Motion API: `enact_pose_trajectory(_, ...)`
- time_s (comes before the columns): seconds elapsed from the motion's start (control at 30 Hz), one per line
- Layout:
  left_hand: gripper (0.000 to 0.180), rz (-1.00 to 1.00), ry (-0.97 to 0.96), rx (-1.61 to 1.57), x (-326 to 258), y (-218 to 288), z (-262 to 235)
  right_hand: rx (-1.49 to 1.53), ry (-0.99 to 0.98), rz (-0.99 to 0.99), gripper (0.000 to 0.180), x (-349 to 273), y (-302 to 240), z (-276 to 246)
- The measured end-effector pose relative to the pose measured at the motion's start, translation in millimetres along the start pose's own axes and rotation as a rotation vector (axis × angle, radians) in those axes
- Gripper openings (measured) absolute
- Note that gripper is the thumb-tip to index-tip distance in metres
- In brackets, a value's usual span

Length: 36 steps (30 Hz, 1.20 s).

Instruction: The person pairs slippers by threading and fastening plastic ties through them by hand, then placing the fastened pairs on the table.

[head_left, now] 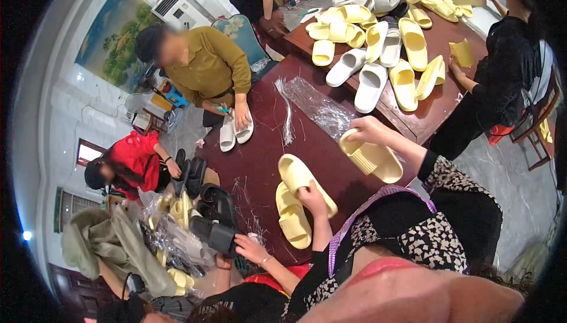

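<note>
My left hand (313,199) is closed on a pale yellow slipper (294,172), fingers at its side edge. Partly under that slipper lies another yellow slipper (295,228), strap showing, on the dark red table (254,163). My right hand (367,131) grips a third yellow slipper (381,162) by its heel end. That slipper is tilted, its ribbed strap toward the near side. The tips of my left fingers are partly hidden.
A bundle of thin ties (287,113) and clear plastic bags (322,107) lie beyond my hands. Yellow and white slippers (372,87) pile up at the far right. Co-workers handle white slippers (236,133) across the table and black slippers (215,234) at the left.
</note>
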<state>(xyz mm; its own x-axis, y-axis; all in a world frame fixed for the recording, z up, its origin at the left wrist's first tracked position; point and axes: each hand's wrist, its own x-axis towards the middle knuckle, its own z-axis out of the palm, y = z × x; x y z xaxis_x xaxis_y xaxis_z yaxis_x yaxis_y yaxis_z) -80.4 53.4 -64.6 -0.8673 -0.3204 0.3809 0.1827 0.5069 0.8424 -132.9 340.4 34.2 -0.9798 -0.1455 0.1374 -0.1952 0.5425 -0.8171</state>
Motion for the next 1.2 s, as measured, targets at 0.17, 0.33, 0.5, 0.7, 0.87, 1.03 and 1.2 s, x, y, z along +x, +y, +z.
enact_pose_trajectory(0.17,0.022,0.08,-0.048,-0.047,-34,4,25,-0.029,-0.287,-0.056,0.037,54,10,66)
enact_pose_trajectory(0.33,0.024,-0.116,-0.184,0.243,-56,-81,36,-0.003,0.007,-0.269,0.051,50,12,135)
enact_pose_trajectory(0.5,0.03,-0.031,-0.292,0.204,-70,-128,18,-0.082,0.061,-0.167,0.039,18,47,146)
enact_pose_trajectory(0.7,0.038,0.379,-0.441,0.437,-57,-19,29,-0.458,0.487,0.064,0.049,-44,147,82)
enact_pose_trajectory(0.87,0.034,0.619,-0.625,0.635,-52,-14,27,-0.533,0.33,0.114,0.044,-62,149,87)
enact_pose_trajectory(1.03,0.04,0.599,-0.63,0.714,-52,-19,22,-0.495,0.318,0.186,0.012,-54,160,84)
enact_pose_trajectory(1.2,0.047,0.525,-0.664,0.706,-55,-30,20,-0.511,0.359,0.141,0.016,-48,165,75)
